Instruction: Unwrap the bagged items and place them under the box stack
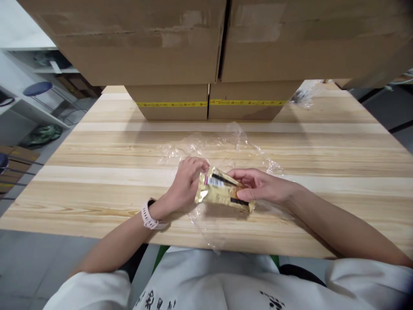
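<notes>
A shiny gold foil packet (219,199) with black bands and a white barcode label is held tilted above the table. My right hand (254,185) grips its right part, thumb on the near face and fingers behind the upper edge. My left hand (187,178) is beside the packet's left end, with its fingers loosely bent and apart from a grip; its thumb is partly hidden. Whether it touches the packet is unclear. Crumpled clear plastic film (238,144) is spread on the tabletop beneath and behind both hands.
Large cardboard boxes (145,56) are stacked at the back of the wooden table (97,150), the lower ones with yellow tape (174,104). More clear plastic (303,98) is at the back right. On the left are a blue stool (38,88) and white shelving (22,107).
</notes>
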Tool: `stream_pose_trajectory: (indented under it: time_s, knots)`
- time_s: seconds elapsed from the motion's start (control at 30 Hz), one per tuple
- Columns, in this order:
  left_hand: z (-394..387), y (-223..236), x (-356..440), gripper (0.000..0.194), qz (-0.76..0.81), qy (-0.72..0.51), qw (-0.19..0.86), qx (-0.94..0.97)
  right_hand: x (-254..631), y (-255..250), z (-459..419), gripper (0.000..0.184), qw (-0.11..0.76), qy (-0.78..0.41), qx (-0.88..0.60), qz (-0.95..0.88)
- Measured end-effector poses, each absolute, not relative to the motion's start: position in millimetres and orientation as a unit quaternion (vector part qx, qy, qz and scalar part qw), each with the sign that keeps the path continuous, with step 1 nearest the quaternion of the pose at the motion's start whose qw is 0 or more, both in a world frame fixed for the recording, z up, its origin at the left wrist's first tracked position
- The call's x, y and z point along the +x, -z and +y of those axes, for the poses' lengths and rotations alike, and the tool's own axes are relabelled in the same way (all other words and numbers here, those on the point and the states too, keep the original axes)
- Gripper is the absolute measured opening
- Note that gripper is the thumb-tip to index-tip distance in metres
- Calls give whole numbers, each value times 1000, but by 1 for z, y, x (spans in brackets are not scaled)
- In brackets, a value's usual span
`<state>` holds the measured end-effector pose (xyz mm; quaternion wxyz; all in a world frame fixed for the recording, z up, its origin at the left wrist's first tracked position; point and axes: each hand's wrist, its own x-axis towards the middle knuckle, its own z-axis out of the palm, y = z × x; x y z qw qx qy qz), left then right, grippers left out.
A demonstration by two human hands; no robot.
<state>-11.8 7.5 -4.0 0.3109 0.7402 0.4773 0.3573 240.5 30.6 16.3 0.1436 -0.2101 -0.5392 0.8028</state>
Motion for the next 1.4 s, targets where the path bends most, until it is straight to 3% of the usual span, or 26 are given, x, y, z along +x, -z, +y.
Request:
stream_pose_trajectory:
  time_s: [0.17, 0.37, 0.57, 0.77, 0.93, 1.07, 1.17, 1.27, 1.4]
  knots:
    - [17, -14, -21, 25, 440, -532, 532, 490, 255, -48, 40, 42, 51, -618, -282, -732]
    - [23, -18, -22, 38, 393, -534, 682, 309, 263, -50, 47, 45, 123, -455, -351, -809]
    - [13, -11, -12, 54, 345, -467, 750, 317, 257, -33, 44, 47, 150, -441, -354, -811]
    - [11, -11, -13, 79, 331, -398, 770, 375, 244, -21, 36, 53, 165, -523, -350, -759]
    - [11, -2, -12, 63, 396, -394, 723, 406, 234, -5, 25, 45, 189, -491, -371, -765]
    - [12, 4, -10, 44, 410, -419, 713, 384, 231, 2, 19, 49, 220, -346, -373, -832]
    - [12, 3, -10, 42, 406, -421, 717, 380, 230, 5, 19, 58, 258, -207, -357, -873]
    - [9, -1, -11, 38, 396, -401, 711, 421, 231, 6, 21, 76, 242, -159, -323, -901]
    - [6, -6, -10, 33, 360, -383, 706, 475, 232, -1, 22, 114, 186, -288, -311, -886]
